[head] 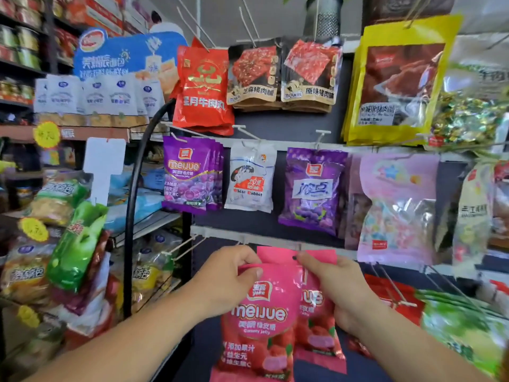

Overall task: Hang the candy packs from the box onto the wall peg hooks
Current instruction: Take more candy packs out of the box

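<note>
left hand (pixel 228 277) pinches the near pink meijue pack (pixel 261 321); right hand (pixel 333 288) grips the pack behind (pixel 316 323), fingers clamped near the peg hook (pixel 299 246)

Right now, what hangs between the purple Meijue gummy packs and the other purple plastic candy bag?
A white White Rabbit candy bag hangs there, between the purple Meijue gummy packs and the other purple plastic candy bag, seen in the head view.
</note>
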